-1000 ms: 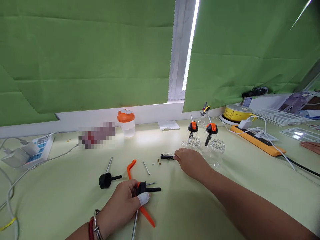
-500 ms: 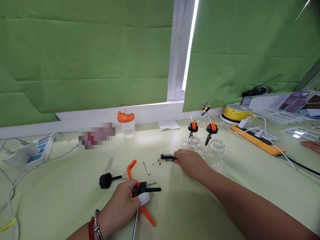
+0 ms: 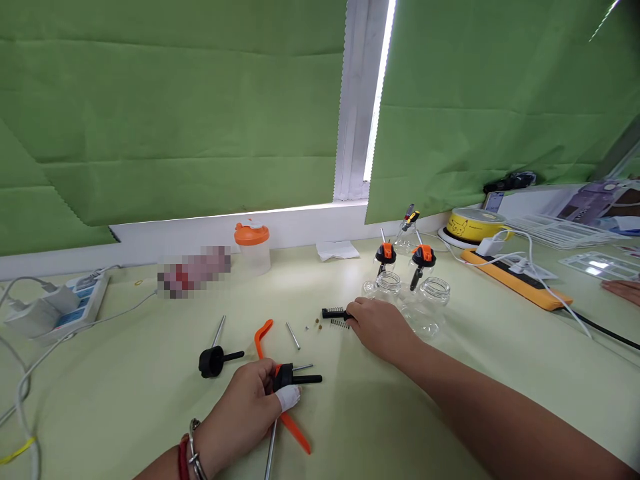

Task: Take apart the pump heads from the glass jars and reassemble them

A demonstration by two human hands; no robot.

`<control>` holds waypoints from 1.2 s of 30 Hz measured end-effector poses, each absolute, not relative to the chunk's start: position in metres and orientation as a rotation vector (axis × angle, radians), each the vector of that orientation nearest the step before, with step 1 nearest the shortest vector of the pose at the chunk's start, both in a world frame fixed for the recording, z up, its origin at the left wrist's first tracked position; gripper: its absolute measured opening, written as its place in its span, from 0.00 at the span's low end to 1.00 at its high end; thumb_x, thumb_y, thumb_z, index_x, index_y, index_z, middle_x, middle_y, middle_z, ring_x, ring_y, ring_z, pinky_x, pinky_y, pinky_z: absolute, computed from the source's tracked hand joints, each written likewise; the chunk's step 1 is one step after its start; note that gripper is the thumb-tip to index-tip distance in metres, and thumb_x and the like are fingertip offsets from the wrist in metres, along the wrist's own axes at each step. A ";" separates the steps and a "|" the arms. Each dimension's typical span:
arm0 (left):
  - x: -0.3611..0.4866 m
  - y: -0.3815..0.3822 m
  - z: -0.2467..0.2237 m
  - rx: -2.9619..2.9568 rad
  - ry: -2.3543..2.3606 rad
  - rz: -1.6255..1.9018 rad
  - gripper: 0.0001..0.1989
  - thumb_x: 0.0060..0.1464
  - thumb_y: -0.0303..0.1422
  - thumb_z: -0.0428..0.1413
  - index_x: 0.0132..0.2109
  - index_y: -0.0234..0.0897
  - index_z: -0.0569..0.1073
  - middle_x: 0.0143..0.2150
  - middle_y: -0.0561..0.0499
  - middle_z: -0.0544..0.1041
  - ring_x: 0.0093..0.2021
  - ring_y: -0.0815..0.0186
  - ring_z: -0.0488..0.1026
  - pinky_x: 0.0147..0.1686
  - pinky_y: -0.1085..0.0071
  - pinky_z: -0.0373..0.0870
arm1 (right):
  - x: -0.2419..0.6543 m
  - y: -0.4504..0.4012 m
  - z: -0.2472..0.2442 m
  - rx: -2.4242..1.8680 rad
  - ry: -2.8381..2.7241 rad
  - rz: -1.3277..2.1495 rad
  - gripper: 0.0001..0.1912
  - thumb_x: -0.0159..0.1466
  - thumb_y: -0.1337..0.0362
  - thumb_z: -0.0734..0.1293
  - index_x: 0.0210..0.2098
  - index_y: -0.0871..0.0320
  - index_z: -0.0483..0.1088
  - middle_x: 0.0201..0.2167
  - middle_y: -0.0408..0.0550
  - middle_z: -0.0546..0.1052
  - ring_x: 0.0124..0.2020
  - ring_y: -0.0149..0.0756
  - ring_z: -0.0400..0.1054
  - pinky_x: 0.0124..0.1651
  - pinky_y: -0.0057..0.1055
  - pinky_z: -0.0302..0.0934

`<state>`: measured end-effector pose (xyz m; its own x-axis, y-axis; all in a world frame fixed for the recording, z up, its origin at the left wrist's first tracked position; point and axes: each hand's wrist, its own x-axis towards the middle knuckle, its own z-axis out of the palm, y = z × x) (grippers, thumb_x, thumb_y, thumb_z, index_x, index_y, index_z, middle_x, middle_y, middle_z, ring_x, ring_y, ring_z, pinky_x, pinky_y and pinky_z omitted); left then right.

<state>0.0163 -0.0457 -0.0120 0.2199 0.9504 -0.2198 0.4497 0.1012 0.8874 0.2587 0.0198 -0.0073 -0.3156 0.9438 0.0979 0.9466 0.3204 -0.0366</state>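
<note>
Fingers (image 3: 351,308) of the right hand (image 3: 383,327) are bunched at the right end of a black bar (image 3: 331,313), just right of the frame's centre and below it; whether they pinch the bar or a spring (image 3: 341,325) is hidden. From these fingertips the bar points left, its long axis running nearly level across the picture. One spring lies just below it, roughly parallel; another coil shows along its upper edge. This hand is the nearer one, palm down, its forearm slanting in from the lower right corner.

Just left of the bar are two brass bits (image 3: 320,327), then a pin (image 3: 293,336), tilted. Lower left of these, the left hand (image 3: 245,397) pinches a black cap (image 3: 283,378), wrapped thumb nearest the viewer, its arm rising from the bottom edge. An orange strip (image 3: 297,435) and a rod (image 3: 270,452) emerge below that grip. Clear jars (image 3: 435,289) stand right of centre on the tabletop (image 3: 380,413).
</note>
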 end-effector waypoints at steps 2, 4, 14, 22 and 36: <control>0.016 -0.045 -0.012 1.482 1.371 0.602 0.14 0.42 0.43 0.60 0.30 0.35 0.72 0.29 0.48 0.75 0.33 0.55 0.73 0.30 0.66 0.66 | 0.256 0.018 -0.007 -1.711 -2.459 0.059 0.08 0.65 0.65 0.60 0.33 0.57 0.71 0.32 0.46 0.74 0.36 0.36 0.68 0.32 0.28 0.51; 0.016 -0.045 -0.012 1.457 1.357 0.589 0.14 0.43 0.43 0.60 0.31 0.35 0.72 0.30 0.48 0.75 0.34 0.54 0.73 0.31 0.66 0.66 | 0.252 0.017 -0.009 -1.623 -2.488 0.162 0.08 0.64 0.64 0.62 0.33 0.56 0.72 0.31 0.46 0.75 0.38 0.37 0.67 0.35 0.29 0.53; 0.016 -0.045 -0.014 1.463 1.345 0.546 0.15 0.45 0.43 0.59 0.33 0.35 0.70 0.34 0.47 0.75 0.37 0.53 0.73 0.34 0.65 0.67 | 0.245 0.023 -0.023 -1.459 -2.556 0.121 0.08 0.63 0.65 0.65 0.30 0.59 0.75 0.33 0.48 0.73 0.40 0.37 0.64 0.42 0.31 0.54; 0.018 -0.045 -0.012 1.470 1.354 0.540 0.16 0.44 0.45 0.59 0.32 0.36 0.70 0.33 0.46 0.75 0.37 0.53 0.73 0.35 0.64 0.68 | 0.245 0.030 -0.028 -1.448 -2.429 0.156 0.05 0.61 0.68 0.66 0.36 0.60 0.74 0.43 0.51 0.70 0.46 0.40 0.62 0.48 0.34 0.57; 0.018 -0.045 -0.010 1.398 1.293 0.569 0.11 0.45 0.39 0.59 0.32 0.36 0.71 0.34 0.45 0.77 0.38 0.52 0.75 0.37 0.61 0.70 | 0.245 0.035 -0.042 -1.438 -2.388 0.357 0.14 0.62 0.73 0.62 0.48 0.60 0.65 0.48 0.53 0.71 0.52 0.41 0.61 0.50 0.35 0.57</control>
<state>0.0179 -0.0447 -0.0099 0.2907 0.9044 -0.3122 0.3810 0.1899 0.9049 0.2453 0.0354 -0.0422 -0.4364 0.8872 0.1499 0.8045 0.4594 -0.3765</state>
